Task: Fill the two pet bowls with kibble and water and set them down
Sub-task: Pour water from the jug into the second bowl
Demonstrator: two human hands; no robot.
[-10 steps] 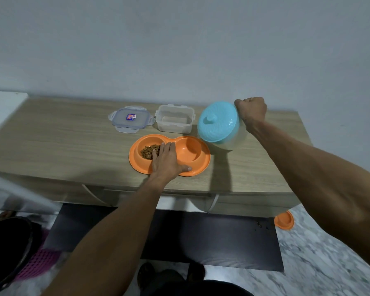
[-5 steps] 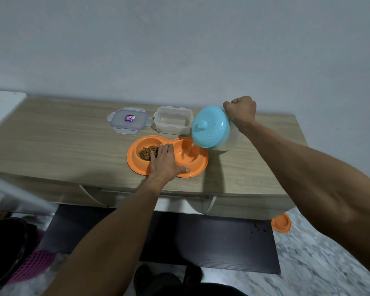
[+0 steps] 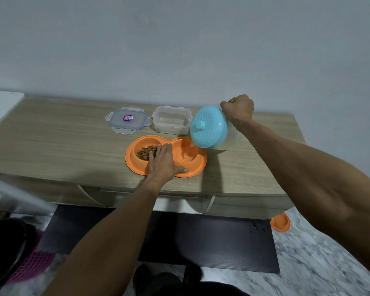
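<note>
An orange double pet bowl point(image 3: 201, 165) lies on the wooden table point(image 3: 51, 146). Its left cup holds brown kibble point(image 3: 145, 152); water point(image 3: 185, 155) streams into its right cup. My left hand point(image 3: 161, 162) lies flat on the bowl's middle, fingers spread, pressing it down. My right hand point(image 3: 237, 111) is closed on the handle of a clear jug with a blue lid point(image 3: 208, 127), tipped to the left over the right cup.
A clear empty container point(image 3: 172, 120) and its lid point(image 3: 127, 120) lie behind the bowl. Under the table lies a dark mat point(image 3: 201, 242), with another orange bowl point(image 3: 280, 222) on the marble floor at right. A black pot point(image 3: 2, 248) sits lower left.
The jug has moved left and tipped further over the right cup, and water now pours into it. My left hand stays on the bowl.
</note>
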